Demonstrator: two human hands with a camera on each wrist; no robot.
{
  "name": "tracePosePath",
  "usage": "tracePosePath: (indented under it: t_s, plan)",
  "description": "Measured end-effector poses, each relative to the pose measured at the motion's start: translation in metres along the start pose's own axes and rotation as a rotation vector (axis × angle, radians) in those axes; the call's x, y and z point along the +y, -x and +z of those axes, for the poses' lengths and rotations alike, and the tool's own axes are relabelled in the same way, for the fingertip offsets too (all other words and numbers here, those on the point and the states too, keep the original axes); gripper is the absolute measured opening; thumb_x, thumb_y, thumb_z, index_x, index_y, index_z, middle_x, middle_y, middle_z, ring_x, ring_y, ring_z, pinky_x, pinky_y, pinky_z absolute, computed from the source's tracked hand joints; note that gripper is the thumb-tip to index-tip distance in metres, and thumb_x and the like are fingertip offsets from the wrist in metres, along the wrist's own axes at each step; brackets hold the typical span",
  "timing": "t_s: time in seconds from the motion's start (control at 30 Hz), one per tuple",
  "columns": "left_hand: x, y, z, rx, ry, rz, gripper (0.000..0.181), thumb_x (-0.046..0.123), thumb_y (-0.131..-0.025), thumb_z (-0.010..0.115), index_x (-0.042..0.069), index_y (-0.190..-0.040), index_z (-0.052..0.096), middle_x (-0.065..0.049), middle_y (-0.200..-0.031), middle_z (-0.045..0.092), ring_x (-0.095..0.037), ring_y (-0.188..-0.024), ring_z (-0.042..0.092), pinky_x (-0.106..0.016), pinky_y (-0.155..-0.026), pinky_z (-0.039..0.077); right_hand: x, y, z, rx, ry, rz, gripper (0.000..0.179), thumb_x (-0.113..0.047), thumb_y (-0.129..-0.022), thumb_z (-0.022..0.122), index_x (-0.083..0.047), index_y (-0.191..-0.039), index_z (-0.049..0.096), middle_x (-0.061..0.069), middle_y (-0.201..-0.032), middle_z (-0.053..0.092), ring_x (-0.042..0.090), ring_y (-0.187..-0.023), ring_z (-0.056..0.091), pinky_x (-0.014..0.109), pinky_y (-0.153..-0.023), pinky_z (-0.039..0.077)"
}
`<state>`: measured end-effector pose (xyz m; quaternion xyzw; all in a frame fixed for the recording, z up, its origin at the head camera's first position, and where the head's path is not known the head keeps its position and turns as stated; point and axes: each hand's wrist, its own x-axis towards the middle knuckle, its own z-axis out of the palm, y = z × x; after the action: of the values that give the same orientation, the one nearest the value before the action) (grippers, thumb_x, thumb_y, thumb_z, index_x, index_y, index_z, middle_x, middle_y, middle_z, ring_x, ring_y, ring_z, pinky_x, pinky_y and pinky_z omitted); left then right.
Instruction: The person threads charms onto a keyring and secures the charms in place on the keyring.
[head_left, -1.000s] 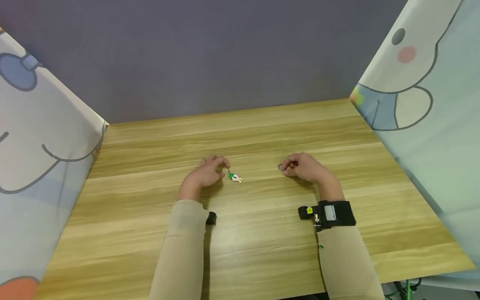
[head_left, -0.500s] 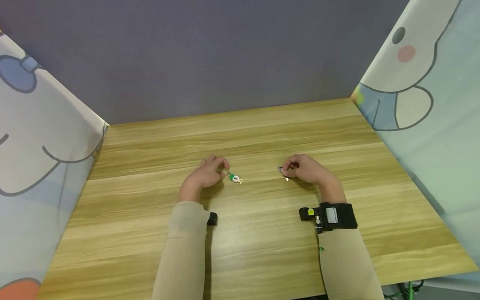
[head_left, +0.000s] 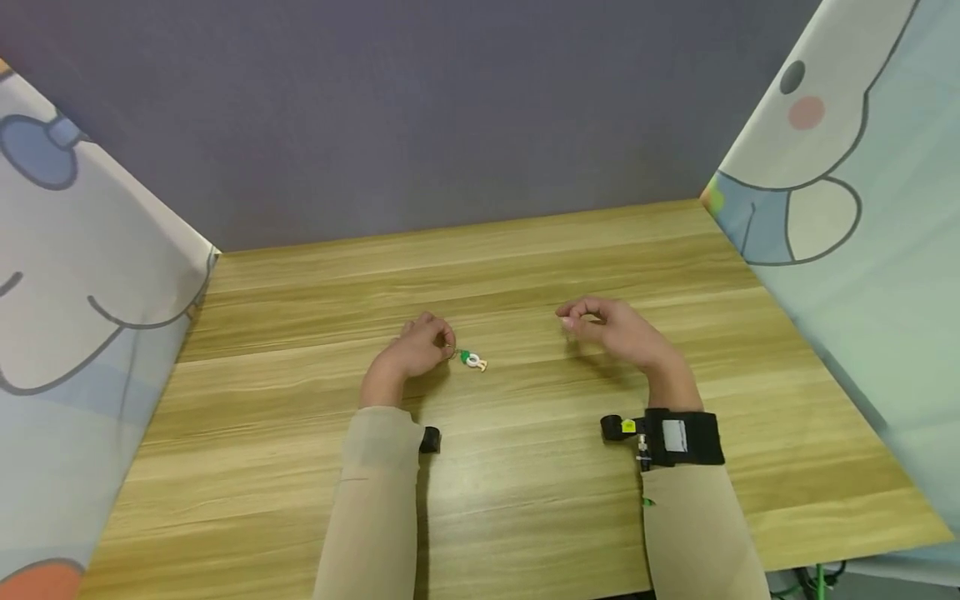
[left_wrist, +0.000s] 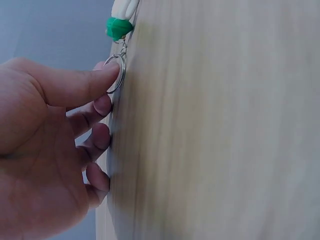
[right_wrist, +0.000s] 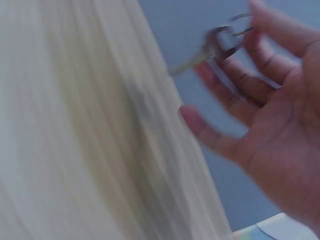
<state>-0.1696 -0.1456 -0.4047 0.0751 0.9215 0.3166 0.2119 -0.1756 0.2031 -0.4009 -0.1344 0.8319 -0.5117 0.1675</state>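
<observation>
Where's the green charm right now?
In the head view, the charm is just below centre, immediately right of the left grip, which pinches its ring.

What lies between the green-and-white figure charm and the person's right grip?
In the head view, bare wood-grained tabletop separates the charm from the right grip and its blurred metallic keychain.

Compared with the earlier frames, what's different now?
The right hand has lifted higher above the wood-grain table, carrying a small, blurred metallic keychain. Unchanged: the left hand pinches the silver metal ring of the green-and-white figure charm.
</observation>
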Motion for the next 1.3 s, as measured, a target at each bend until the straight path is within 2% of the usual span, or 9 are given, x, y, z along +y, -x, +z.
tracePosePath:
  t_s: [0.13,0.23,0.3,0.4,0.5,0.63,0.93,1.03,1.3]
  plan:
    - [-0.003,-0.001,0.004,0.023,-0.024,0.017,0.010,0.021,-0.109,0.063,0.013,-0.107,0.068,-0.010,-0.151,0.049,-0.045,-0.149,0.034,-0.078,-0.125,0.019,-0.009,0.004,0.002,0.056,-0.125,-0.067,0.037,-0.035,-0.110,0.061,0.001,-0.105,0.062,0.006,-0.139,0.069,0.025,-0.139,0.059,0.048,-0.121,0.041]
    - [-0.007,-0.001,0.005,0.044,-0.011,0.051,0.013,0.022,-0.109,0.062,0.011,-0.107,0.069,-0.011,-0.136,0.059,-0.040,-0.137,0.048,-0.065,-0.120,0.037,-0.013,0.007,0.005,0.104,-0.195,-0.127,0.030,-0.032,-0.112,0.058,-0.004,-0.104,0.065,-0.001,-0.120,0.076,0.017,-0.125,0.067,0.036,-0.115,0.047]
    - [-0.008,0.002,0.003,0.058,0.031,0.077,0.015,0.023,-0.110,0.061,0.010,-0.108,0.069,-0.011,-0.123,0.064,-0.034,-0.120,0.057,-0.054,-0.106,0.050,-0.014,0.008,0.006,0.133,-0.237,-0.169,0.027,-0.030,-0.112,0.057,-0.006,-0.103,0.066,-0.004,-0.110,0.076,0.014,-0.115,0.070,0.029,-0.109,0.052]
    - [-0.006,0.010,-0.002,0.086,0.141,0.115,0.017,0.026,-0.109,0.062,0.010,-0.110,0.068,-0.011,-0.112,0.068,-0.026,-0.102,0.061,-0.040,-0.086,0.052,-0.014,0.009,0.008,0.160,-0.309,-0.231,0.026,-0.026,-0.113,0.056,-0.005,-0.103,0.067,-0.005,-0.103,0.072,0.013,-0.105,0.071,0.023,-0.103,0.056]
    - [0.000,0.019,-0.009,0.141,0.249,0.151,0.017,0.027,-0.108,0.064,0.011,-0.112,0.068,-0.009,-0.117,0.068,-0.027,-0.108,0.063,-0.039,-0.087,0.053,-0.015,0.008,0.010,0.165,-0.397,-0.278,0.024,-0.025,-0.112,0.056,-0.006,-0.101,0.067,-0.002,-0.102,0.069,0.013,-0.101,0.071,0.024,-0.102,0.058]
    - [0.011,0.028,-0.016,0.212,0.370,0.218,0.020,0.027,-0.108,0.064,0.008,-0.117,0.067,-0.007,-0.124,0.066,-0.027,-0.120,0.060,-0.044,-0.101,0.053,-0.016,0.008,0.014,0.176,-0.481,-0.324,0.023,-0.023,-0.112,0.055,-0.008,-0.099,0.068,0.003,-0.101,0.066,0.012,-0.096,0.069,0.027,-0.100,0.060]
    - [0.035,0.051,-0.026,0.287,0.572,0.294,0.023,0.025,-0.109,0.064,0.007,-0.121,0.072,-0.006,-0.126,0.070,-0.019,-0.123,0.065,-0.042,-0.113,0.051,-0.027,0.015,0.019,0.197,-0.488,-0.338,0.027,-0.021,-0.112,0.056,0.001,-0.103,0.068,0.008,-0.105,0.065,0.013,-0.092,0.069,0.028,-0.097,0.062]
    - [0.041,0.057,-0.027,0.290,0.614,0.302,0.021,0.022,-0.108,0.066,0.006,-0.121,0.072,-0.006,-0.122,0.072,-0.021,-0.119,0.068,-0.036,-0.110,0.054,-0.034,0.017,0.019,0.201,-0.489,-0.324,0.032,-0.022,-0.112,0.056,0.008,-0.108,0.065,0.007,-0.107,0.065,0.014,-0.091,0.068,0.028,-0.098,0.062]
    - [0.050,0.062,-0.028,0.399,0.700,0.316,0.019,0.015,-0.102,0.074,0.005,-0.118,0.079,-0.001,-0.113,0.075,-0.015,-0.102,0.072,-0.025,-0.096,0.060,-0.047,0.020,0.014,0.203,-0.448,-0.306,0.019,-0.013,-0.111,0.058,-0.003,-0.120,0.072,-0.003,-0.113,0.071,0.008,-0.093,0.073,0.022,-0.094,0.060]
